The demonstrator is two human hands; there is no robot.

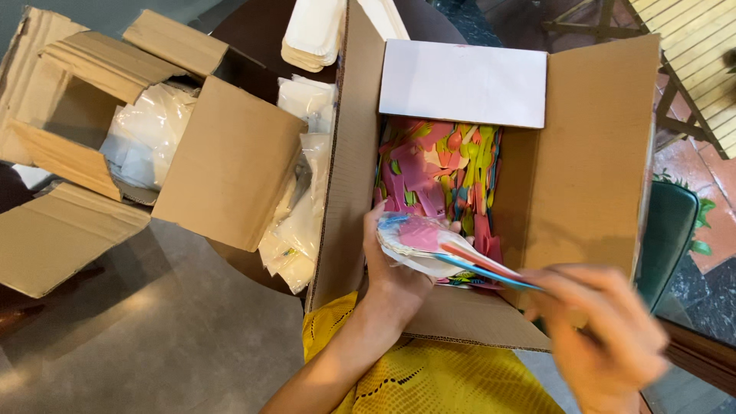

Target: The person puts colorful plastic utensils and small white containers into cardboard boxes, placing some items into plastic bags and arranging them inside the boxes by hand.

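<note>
A dark round table (253, 31) stands on grey floor, with red tiles and a wooden bench (701, 54) at right. On it sit two open cardboard boxes: one (230, 161) with plastic bags (149, 130), the other box (590, 153) full of coloured utensils (448, 165). The left hand (395, 264) grips a bundle of spoons (418, 238) over that box; the blurred right hand (606, 330) pinches their handles.

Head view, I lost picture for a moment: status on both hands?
Left hand holds a small stack of coloured utensils over the open box. Right hand blurred at the stack's handle ends, grip unclear. Nothing in the way.
</note>
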